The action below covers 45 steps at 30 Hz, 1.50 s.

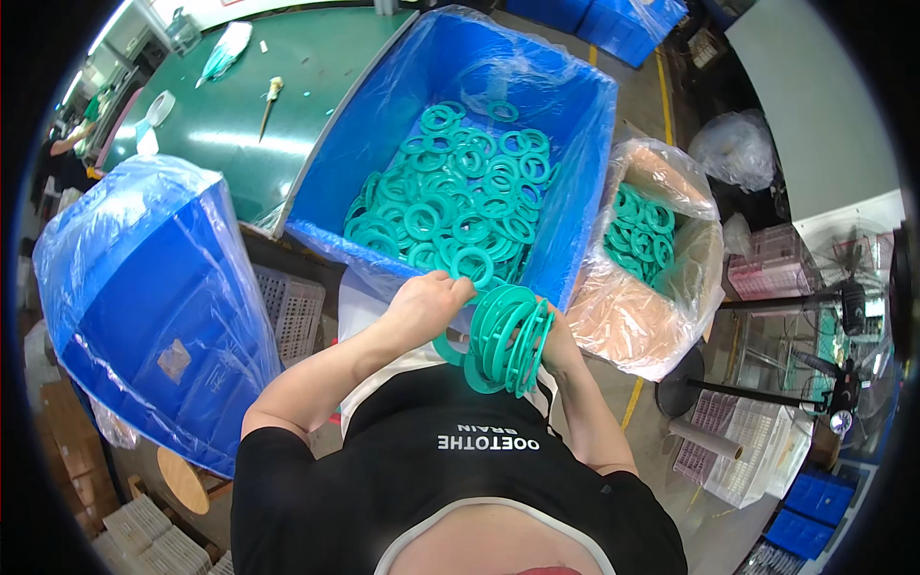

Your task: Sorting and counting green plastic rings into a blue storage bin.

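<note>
The left hand (425, 302) and right hand (554, 337) both grasp a stack of teal plastic rings (503, 340), stack axis sideways between them, at the blue plastic-lined bin's (575, 192) near edge.

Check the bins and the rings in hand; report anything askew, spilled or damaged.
Nothing looks spilled or broken. The green rings lie loose in the lined blue bin, more in the bagged carton. The stack between the left hand and right hand is fanned unevenly, not squared.
</note>
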### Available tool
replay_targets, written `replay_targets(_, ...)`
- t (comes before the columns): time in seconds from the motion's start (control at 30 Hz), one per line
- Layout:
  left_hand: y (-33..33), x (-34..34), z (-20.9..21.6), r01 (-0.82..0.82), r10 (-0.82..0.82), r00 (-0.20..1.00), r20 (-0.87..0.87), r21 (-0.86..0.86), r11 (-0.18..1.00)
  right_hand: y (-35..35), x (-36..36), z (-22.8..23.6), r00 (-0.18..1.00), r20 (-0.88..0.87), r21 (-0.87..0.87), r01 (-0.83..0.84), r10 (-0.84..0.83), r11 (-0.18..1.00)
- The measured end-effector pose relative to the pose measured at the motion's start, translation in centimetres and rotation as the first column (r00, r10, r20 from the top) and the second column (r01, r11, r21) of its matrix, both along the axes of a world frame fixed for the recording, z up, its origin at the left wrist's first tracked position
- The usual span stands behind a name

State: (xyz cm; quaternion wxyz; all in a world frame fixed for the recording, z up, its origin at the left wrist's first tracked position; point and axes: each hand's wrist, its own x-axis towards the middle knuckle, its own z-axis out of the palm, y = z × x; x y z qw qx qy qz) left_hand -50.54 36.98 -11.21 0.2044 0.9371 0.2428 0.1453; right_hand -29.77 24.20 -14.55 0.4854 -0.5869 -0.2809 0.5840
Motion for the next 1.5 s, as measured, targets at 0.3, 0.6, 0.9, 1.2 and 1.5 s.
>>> replay_targets(0.3, 0.9, 5.1, 2.6, 0.203, 0.473, 0.817, 0.329, -0.932, 0.299, -1.0, 11.6, -3.3, 0.234, -0.833, -0.181, 0.741, -0.501, 0.646)
replay_targets(0.6, -1.7, 4.1, -0.3, 0.179, 0.327, 0.912, 0.249, -0.957, 0.229, 0.0, 3.2, 1.0, 0.857, -0.441, 0.088, 0.337, -0.267, 0.937)
replay_targets(0.9, -3.9, 0.4, -0.4, 0.243, 0.261, 0.934, 0.245, -0.969, 0.04, 0.4, -1.7, 1.6, 0.912, -0.411, 0.023, 0.02, -0.009, 1.0)
replay_targets(1.2, -6.4, -3.2, 0.0, -0.162, 0.327, 0.94, 0.099, -0.715, 0.681, -1.2, -3.9, -0.1, 0.973, -0.222, -0.171, -0.102, 0.063, 0.98)
replay_targets(1.5, -5.7, -3.0, -1.9, -0.007, 0.623, 0.708, 0.331, -0.88, 0.475, -2.9, -2.0, -6.0, 0.814, -0.58, 0.015, 0.053, -0.035, 0.998)
